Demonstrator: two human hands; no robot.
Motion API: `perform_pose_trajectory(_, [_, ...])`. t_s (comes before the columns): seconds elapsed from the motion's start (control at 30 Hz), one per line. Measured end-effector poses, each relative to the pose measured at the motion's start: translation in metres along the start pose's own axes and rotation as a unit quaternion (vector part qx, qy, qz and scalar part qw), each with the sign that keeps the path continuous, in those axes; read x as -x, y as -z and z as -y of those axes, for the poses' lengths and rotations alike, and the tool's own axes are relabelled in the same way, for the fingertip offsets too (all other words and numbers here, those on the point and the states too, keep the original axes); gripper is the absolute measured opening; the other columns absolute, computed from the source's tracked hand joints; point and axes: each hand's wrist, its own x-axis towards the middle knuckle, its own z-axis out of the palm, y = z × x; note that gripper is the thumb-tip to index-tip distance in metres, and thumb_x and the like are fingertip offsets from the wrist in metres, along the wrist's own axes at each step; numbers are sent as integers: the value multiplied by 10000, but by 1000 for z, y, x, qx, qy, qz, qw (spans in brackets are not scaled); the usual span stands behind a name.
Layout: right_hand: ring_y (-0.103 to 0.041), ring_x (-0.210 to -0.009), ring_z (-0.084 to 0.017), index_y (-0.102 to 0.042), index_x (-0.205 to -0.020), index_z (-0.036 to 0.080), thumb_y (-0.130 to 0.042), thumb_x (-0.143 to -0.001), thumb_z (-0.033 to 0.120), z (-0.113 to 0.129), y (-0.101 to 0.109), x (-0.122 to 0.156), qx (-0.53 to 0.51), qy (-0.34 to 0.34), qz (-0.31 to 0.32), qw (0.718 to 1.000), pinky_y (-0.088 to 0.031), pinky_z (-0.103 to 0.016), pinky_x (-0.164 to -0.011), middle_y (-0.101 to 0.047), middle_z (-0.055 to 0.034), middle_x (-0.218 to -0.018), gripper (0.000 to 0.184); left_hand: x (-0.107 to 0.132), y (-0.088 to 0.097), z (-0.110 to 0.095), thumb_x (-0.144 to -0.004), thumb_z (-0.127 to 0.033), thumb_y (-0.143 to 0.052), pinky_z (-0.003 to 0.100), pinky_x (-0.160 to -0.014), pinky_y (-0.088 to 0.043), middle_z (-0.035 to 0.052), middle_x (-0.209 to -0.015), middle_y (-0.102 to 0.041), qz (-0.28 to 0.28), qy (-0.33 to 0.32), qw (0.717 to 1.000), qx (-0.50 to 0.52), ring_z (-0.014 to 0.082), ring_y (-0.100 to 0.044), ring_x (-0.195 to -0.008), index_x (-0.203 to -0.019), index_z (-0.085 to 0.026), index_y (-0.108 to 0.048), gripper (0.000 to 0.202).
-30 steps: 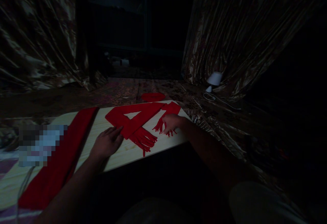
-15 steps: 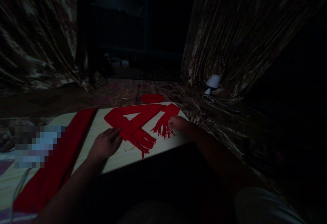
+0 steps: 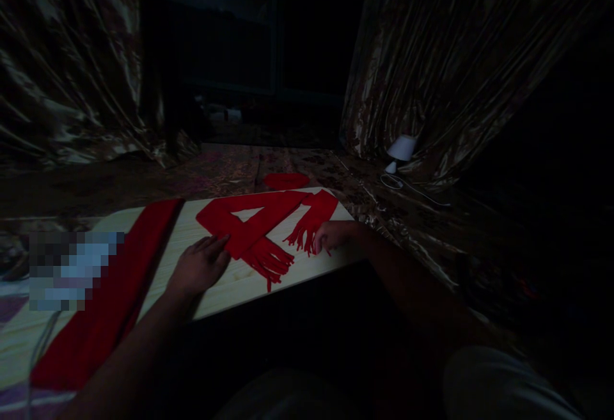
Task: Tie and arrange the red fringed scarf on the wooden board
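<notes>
A red scarf (image 3: 254,231) with fringed ends lies folded across itself in a loop on a pale wooden board (image 3: 240,292). My left hand (image 3: 199,265) rests flat on the board, fingers stretched out, its fingertips touching the scarf's left edge. At the scarf's other fringed end, my right hand (image 3: 334,234) is closed with the fingers curled in, gripping some fringe strands that it partly hides. The second fringe spreads loosely over the board between the two hands.
Another long red cloth (image 3: 115,292) crosses the board at left, beside a blurred-out patch (image 3: 77,273) and a cable. Beyond the far edge lies a red piece of fabric (image 3: 286,181). A white lamp (image 3: 401,148) with its cord stands at right by the patterned curtains (image 3: 422,55).
My right hand has shifted slightly down at the fringe, its fingers now curled downward. My left hand stays on the board by the scarf. The view has tilted slightly.
</notes>
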Motion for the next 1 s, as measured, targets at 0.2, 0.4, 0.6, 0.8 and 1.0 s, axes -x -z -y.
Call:
perform_pose_trajectory(0.2, [-663,-633,-120,-707,-954,106,-588,-751,35,-4,1,0,-74,-94,-82,989,-444,-173,-553,-754,-78,-846,246,0,-1,1,-960,-483,-384,540,-1063,-490,163,-1285,-692,2,-7,1000,-5,345,-606,-1258,-1352,-154,-640,573])
perform_pose_trajectory(0.4, [-654,-596,-105,-672,-960,136,-592,-851,149,2,-4,-6,-162,-62,-144,974,-454,-185,-566,-753,-67,-877,136,0,1,-1,-960,-476,-386,534,-1069,-485,148,-1282,-697,2,-2,1000,-6,335,-602,-1265,-1348,-168,-642,558])
perform_pose_trajectory(0.6, [-629,-719,-132,-702,-836,152,-540,-906,190,8,-9,-20,68,-50,-337,938,-395,-214,-632,-742,-63,-848,181,1,4,-4,-957,-468,-423,523,-1076,-477,147,-1313,-680,6,29,1000,-2,320,-598,-1272,-1364,-185,-632,538])
perform_pose_trajectory(0.8, [-627,-899,-195,-704,-940,184,-464,-953,236,8,-27,-30,173,-126,-419,882,-414,-263,-764,-728,-109,-982,246,0,9,-9,-963,-472,-407,479,-1087,-467,167,-1354,-650,18,47,999,9,319,-593,-1275,-1385,-132,-600,575])
perform_pose_trajectory(1.0, [-646,-918,-212,-697,-899,181,-459,-856,158,-48,-47,-39,-46,-199,-528,824,-476,-283,-818,-729,-105,-982,244,0,10,-10,-950,-448,-444,483,-1094,-464,147,-1351,-657,9,64,998,26,306,-598,-1271,-1359,-176,-616,521])
